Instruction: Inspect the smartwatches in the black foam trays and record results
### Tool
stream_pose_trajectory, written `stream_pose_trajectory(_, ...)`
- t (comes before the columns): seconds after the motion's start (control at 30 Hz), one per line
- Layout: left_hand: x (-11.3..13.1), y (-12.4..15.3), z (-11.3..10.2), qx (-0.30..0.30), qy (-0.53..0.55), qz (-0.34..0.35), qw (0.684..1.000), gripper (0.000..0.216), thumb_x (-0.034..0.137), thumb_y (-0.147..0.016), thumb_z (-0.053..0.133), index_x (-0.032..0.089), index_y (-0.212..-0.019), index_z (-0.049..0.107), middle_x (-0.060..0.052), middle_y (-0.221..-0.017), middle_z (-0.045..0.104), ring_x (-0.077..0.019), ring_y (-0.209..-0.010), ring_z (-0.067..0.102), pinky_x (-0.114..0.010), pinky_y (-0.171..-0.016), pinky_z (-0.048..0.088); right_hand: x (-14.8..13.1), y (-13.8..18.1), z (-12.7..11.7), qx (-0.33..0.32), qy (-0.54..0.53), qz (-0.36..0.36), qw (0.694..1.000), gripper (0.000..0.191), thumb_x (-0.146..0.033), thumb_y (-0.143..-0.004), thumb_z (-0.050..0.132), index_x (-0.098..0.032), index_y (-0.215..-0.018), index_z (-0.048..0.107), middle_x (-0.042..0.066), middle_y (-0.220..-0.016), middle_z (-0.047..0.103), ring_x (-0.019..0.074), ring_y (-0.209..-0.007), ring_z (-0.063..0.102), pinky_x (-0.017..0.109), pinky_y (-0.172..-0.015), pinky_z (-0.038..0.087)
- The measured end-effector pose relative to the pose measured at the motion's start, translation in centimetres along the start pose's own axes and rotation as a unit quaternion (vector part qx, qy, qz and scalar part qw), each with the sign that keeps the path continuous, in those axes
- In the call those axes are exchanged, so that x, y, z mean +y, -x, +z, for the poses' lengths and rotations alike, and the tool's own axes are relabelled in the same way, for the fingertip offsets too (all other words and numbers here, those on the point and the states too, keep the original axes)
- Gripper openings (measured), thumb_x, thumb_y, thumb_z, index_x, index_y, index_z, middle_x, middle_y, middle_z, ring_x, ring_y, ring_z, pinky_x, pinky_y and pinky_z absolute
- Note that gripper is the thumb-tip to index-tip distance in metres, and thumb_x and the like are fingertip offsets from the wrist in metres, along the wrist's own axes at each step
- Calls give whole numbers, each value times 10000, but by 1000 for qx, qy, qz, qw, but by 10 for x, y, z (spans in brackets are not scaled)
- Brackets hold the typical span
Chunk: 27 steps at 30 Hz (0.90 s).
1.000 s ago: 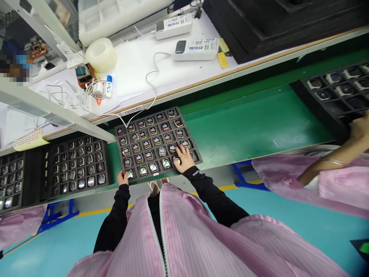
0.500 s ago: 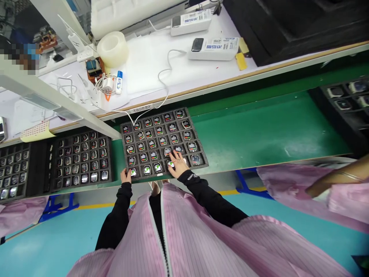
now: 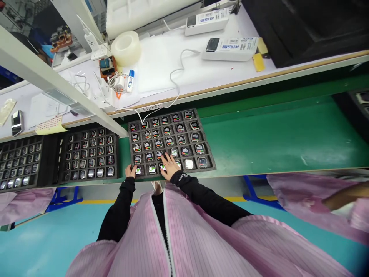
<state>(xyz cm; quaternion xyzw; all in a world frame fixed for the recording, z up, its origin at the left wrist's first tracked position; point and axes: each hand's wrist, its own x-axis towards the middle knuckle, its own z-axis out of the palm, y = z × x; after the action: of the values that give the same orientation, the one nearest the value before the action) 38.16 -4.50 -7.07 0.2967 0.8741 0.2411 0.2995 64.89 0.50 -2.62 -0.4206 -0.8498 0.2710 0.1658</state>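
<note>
A black foam tray (image 3: 211,163) lies on the green conveyor belt (image 3: 268,134) in front of me, its pockets filled with several small square watch bodies showing lit screens. My right hand (image 3: 169,166) rests on the tray's near row, fingers spread flat over watch bodies (image 3: 174,152) in the middle pockets. My left hand (image 3: 131,170) grips the tray's near left corner, fingers curled over the edge beside a watch with a green screen (image 3: 138,169).
Two more black trays (image 3: 88,153) of watch bodies lie on the belt to the left. Behind the belt a white bench carries a tape roll (image 3: 125,48), cables and two white devices (image 3: 229,48). A co-worker's pink sleeve (image 3: 302,188) shows at right.
My right hand has slid leftward along the tray's near row, from the right pockets to the middle ones. The view has shifted, and the co-worker's hand and tray at right have left the picture.
</note>
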Motion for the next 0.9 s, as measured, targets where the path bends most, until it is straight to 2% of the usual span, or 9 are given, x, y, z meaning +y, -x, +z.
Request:
stream_pose_trajectory(0.17,16,-7,3,-8,1,2,1000,498,396,-714,663,137,-1129,569,-126,-1108,528,-240,-1112,506,-347,-1027,358,-11,3,5,-20,-12,-25,999,712,-237,-783,431,101,-1389,274,231,-1350,436,297,-1398,107,558,-1126,181)
stream_pose_trajectory(0.33,24,-6,5,-3,-25,8,1000,609,450,-674,687,114,-1162,546,-144,-1119,528,-267,-1115,499,-365,-1023,344,-31,-10,11,-33,-26,-54,998,719,-227,-782,436,83,-1405,253,224,-1359,428,275,-1404,82,538,-1136,173)
stream_pose_trajectory(0.53,28,-3,10,21,-64,26,997,651,456,-655,701,97,-1171,535,-164,-1123,542,-291,-1136,493,-381,-1017,344,-39,-32,23,-84,-6,-36,996,728,-235,-751,481,115,-1367,312,241,-1385,386,331,-1389,127,530,-1144,130)
stream_pose_trajectory(0.73,35,-4,11,19,-66,-7,998,626,407,-697,680,84,-1204,508,-189,-1175,531,-303,-1168,474,-387,-1030,321,-24,-51,19,-35,9,-18,999,687,-249,-796,439,72,-1389,307,219,-1365,424,324,-1382,171,536,-1135,147)
stream_pose_trajectory(0.9,53,6,9,32,-62,80,994,784,371,-708,665,64,-1359,354,-207,-1226,485,-309,-1184,452,-400,-1039,309,-18,-76,15,0,12,-12,1000,654,-259,-850,395,74,-1401,278,205,-1394,392,308,-1386,166,505,-1144,146)
